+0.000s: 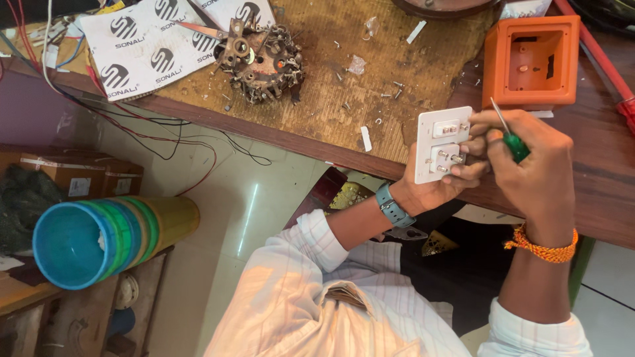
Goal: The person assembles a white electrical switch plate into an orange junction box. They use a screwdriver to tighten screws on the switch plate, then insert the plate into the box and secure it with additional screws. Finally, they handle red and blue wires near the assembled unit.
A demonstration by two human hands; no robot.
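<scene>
White switch plate point(442, 142) pinched in left hand point(436, 182); right hand point(532, 165) seemingly grips screwdriver point(510, 137).

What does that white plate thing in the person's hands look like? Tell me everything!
The white switch plate is a flat plastic rectangle, held on edge with its back facing the camera. Two raised white blocks on it carry small metal terminals. The left hand grips it from below, and the right hand holds a green-handled screwdriver beside it. It sits above the wooden bench edge.
</scene>
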